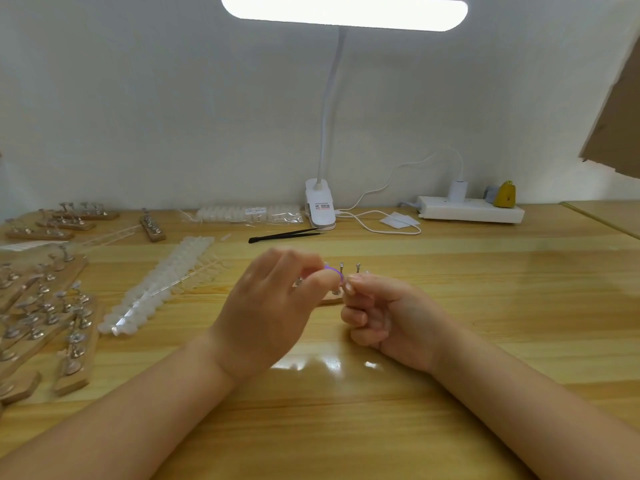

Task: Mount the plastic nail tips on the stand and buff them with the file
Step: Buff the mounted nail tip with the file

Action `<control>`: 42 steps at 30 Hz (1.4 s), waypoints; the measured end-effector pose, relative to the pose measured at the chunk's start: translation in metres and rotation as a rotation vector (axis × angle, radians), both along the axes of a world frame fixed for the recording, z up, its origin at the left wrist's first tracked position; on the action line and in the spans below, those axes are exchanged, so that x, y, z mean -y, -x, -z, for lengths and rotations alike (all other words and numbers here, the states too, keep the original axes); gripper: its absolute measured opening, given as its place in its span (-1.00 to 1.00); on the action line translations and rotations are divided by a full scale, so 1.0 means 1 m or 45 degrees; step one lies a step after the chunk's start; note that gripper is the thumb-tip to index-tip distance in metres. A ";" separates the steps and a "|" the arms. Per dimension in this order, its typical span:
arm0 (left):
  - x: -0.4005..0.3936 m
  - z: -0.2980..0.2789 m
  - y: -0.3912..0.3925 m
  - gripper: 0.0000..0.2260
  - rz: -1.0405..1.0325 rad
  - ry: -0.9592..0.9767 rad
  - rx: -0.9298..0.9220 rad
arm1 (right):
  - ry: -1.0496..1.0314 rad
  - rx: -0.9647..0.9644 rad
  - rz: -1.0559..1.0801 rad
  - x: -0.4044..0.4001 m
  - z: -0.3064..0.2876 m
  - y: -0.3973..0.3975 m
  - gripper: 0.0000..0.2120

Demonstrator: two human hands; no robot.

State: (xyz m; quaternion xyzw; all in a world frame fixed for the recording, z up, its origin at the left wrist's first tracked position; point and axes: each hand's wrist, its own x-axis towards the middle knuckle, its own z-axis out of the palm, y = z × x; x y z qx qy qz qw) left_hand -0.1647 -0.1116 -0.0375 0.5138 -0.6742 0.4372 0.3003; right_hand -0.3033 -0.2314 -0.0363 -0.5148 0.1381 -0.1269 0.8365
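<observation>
At frame centre your left hand (273, 299) and right hand (381, 313) meet, both pinching one small purple-edged piece (333, 270); what it is, you cannot tell. Behind them, one small wooden stand with metal pegs (349, 271) sits partly hidden on the wooden desk (485, 306). Two strips of white plastic nail tips (162, 285) lie left, and one pair of black tweezers (284, 234) beyond.

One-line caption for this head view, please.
Both hands, left hand and right hand, pinch a small purple item above a wooden nail-tip stand on the lamp-lit table.
</observation>
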 end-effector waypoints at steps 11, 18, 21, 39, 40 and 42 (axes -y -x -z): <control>0.000 0.002 0.000 -0.79 0.058 0.002 0.029 | 0.006 0.011 -0.044 0.002 0.002 0.000 -0.90; 0.001 0.004 0.005 -0.75 0.130 -0.066 0.035 | 0.052 0.059 -0.163 0.005 0.003 0.001 -0.92; -0.001 0.001 -0.001 -0.75 0.097 -0.039 -0.013 | 0.045 0.040 -0.135 0.005 0.004 0.001 -0.86; 0.001 0.003 0.001 -0.90 -0.017 -0.010 0.110 | -0.027 0.001 0.071 -0.001 0.001 -0.001 -0.89; 0.000 0.002 -0.002 -0.90 -0.046 0.008 0.083 | -0.058 0.001 0.111 -0.001 0.001 -0.002 -0.88; 0.001 0.001 0.000 -0.90 -0.016 0.048 0.078 | -0.074 0.015 0.146 -0.001 0.001 -0.002 -0.90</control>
